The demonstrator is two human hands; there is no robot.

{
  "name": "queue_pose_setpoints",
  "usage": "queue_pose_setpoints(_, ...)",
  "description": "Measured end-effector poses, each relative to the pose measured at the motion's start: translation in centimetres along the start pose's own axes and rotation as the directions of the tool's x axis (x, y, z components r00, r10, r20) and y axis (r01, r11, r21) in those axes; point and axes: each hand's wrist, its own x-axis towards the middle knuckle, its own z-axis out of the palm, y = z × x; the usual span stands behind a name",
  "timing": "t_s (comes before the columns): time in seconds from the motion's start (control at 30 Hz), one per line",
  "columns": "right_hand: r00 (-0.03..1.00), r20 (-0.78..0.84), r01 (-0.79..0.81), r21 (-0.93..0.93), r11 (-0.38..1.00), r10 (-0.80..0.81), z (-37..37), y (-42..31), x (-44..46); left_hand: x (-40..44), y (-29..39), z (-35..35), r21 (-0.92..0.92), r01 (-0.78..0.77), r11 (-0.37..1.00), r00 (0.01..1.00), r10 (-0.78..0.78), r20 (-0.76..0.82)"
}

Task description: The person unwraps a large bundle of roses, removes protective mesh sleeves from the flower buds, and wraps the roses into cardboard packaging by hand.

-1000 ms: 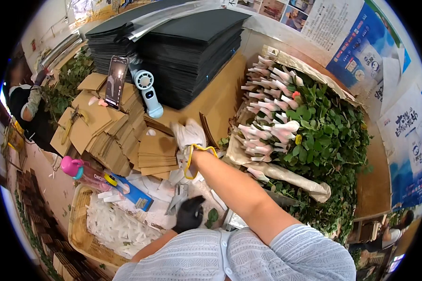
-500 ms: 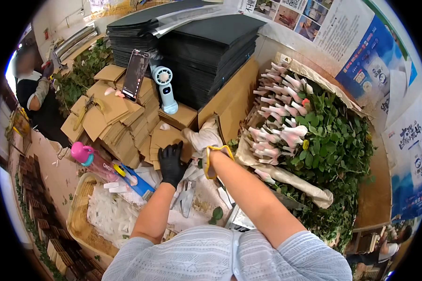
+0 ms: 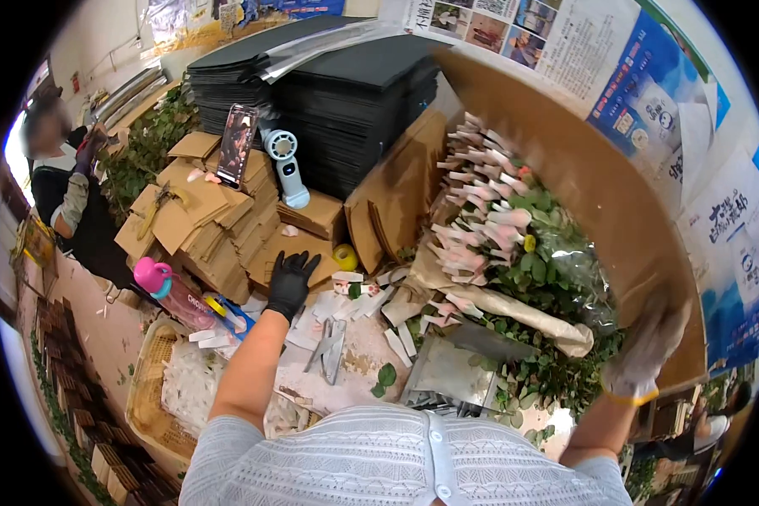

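Note:
My left hand [image 3: 292,283], in a black glove, lies with its fingers spread on flat cardboard pieces [image 3: 266,263]. At far right my right hand [image 3: 647,352], in a pale glove with a yellow cuff, is at the lower end of a large brown cardboard sheet [image 3: 616,181] and appears to grip its edge; motion blurs the fingers. The sheet curves upright behind a heap of pale pink roses [image 3: 489,215] whose heads are wrapped in white sleeves. Brown paper [image 3: 514,320] and clear plastic [image 3: 586,274] lie against their green leaves.
Stacked cardboard pieces [image 3: 196,190] bear pliers [image 3: 162,207] and a phone [image 3: 238,145]. Nearby stand a small fan [image 3: 288,173], black sheets [image 3: 337,101] and a pink bottle [image 3: 173,295]. A basket [image 3: 139,396] holds white sleeves. A yellow tape roll [image 3: 344,256] sits centrally. A co-worker [image 3: 67,185] stands left.
My right hand has swung from the middle to the far right. The large cardboard sheet now rises around the roses. The tape roll has come into view; my left hand has barely moved.

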Motion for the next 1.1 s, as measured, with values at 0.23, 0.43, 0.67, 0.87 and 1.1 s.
queue_pose_setpoints(0.23,-0.128,0.986,0.194,0.133,0.972,-0.11,-1.1,-3.8,-6.2,3.7,3.2,-6.5,0.144,0.035,0.989,0.976,-0.065,0.21)
queue_pose_setpoints(0.43,-0.271,0.956,-0.745,-0.136,0.653,-0.11,-1.6,4.3,-12.7,3.3,22.9,-18.2,-0.82,-0.555,0.139,0.689,0.63,-0.359)
queue_pose_setpoints(0.67,-0.397,0.748,-0.812,-0.557,0.177,0.532,-2.5,12.3,-13.5,-2.2,25.9,3.5,-0.837,0.009,0.547,0.439,0.75,0.494)
queue_pose_setpoints(0.87,-0.468,0.759,-0.673,-0.638,0.375,0.452,-0.1,13.7,-21.3,-1.9,25.7,0.0,-0.791,0.118,0.6,0.334,0.726,0.601)
queue_pose_setpoints(1.1,-0.62,0.596,-0.538,-0.796,0.277,0.51,2.1,14.5,-21.5,-2.4,23.0,3.5,-0.655,-0.499,0.568,0.498,0.806,0.319)
